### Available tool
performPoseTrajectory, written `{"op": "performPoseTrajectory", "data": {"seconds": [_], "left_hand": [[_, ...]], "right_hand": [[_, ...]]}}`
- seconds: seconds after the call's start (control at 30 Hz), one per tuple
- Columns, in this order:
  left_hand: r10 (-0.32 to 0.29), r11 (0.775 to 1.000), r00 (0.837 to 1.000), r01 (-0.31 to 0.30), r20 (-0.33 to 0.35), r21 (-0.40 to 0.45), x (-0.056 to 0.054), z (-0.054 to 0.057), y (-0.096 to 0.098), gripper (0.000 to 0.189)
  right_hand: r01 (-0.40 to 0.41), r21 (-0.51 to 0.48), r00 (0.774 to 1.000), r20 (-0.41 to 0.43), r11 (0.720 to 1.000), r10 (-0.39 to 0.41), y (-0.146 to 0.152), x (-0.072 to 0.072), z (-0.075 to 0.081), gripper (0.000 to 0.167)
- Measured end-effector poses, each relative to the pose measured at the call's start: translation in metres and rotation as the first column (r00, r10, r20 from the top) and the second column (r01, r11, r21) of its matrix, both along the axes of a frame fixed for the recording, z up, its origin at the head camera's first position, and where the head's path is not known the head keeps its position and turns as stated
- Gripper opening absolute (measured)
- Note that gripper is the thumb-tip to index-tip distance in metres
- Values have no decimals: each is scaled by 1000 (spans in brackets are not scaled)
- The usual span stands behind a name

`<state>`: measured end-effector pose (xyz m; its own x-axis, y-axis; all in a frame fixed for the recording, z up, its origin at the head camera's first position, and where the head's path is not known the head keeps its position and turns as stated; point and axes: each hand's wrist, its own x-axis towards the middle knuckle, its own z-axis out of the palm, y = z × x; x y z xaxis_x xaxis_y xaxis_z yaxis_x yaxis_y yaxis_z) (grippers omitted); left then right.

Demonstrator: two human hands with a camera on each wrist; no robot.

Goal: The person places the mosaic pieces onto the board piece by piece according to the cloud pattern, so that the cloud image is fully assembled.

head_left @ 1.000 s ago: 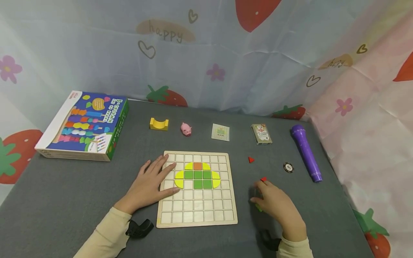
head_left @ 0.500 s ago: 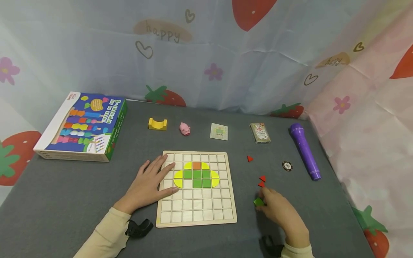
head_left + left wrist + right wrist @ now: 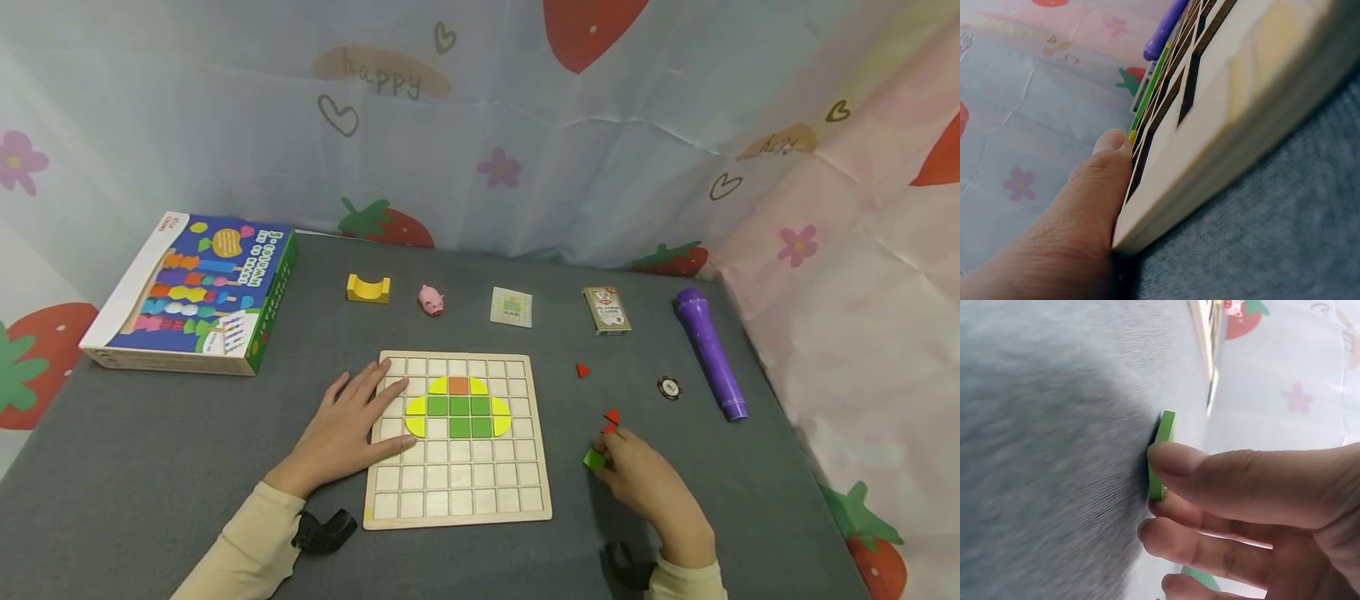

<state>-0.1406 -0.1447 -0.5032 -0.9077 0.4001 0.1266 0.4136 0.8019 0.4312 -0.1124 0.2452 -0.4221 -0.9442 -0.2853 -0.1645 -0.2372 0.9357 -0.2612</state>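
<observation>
My left hand rests with spread fingers on the left edge of a wooden grid board. Its thumb lies against the board's rim in the left wrist view. Green square tiles, yellow quarter-round tiles and one orange tile sit in the upper grid. Right of the board, my right hand pinches a green square tile by its edge, close to the cloth. Two red triangle tiles lie just beyond those fingertips, one partly covered. Another red triangle lies farther back.
Along the back stand a boxed toy set, a yellow block, a pink pig figure, a pattern card and a playing-card box. A poker chip and purple microphone-shaped object are at right.
My right fingers, which mostly covered the green tile, now show it at their tips, shifted slightly left and away from me. A second red triangle has come into view. The left hand stays put.
</observation>
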Motion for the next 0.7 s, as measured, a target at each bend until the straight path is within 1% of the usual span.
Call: {"op": "performPoseTrajectory", "data": {"seconds": [0.13,0.2,0.33,0.43,0.53,0.7], "left_hand": [[2,1000,1000,-1,-7,7,1,0,-1,82],[1,1000,1000,-1,-13,8,1,0,-1,82],[-2,1000,1000,2,-27,8,0,-1,-2,81],[-3,1000,1000,3,-25,-1,0,-2,-2,81],[-4,1000,1000,4,-13,-3,0,-2,-2,81],[-5,1000,1000,5,-7,-1,0,-2,-1,82]], "right_hand": [[-16,-6,1000,1,1000,16,-11,-8,5,17],[-32,-7,999,-6,999,32,-19,-12,8,19],[-102,-4,994,-43,995,102,-38,-21,12,23],[-178,-9,981,-74,984,177,-54,-28,11,24],[-243,-13,967,-82,970,241,-70,-34,8,26],[-317,-39,946,-82,948,313,-93,-39,7,27]]}}
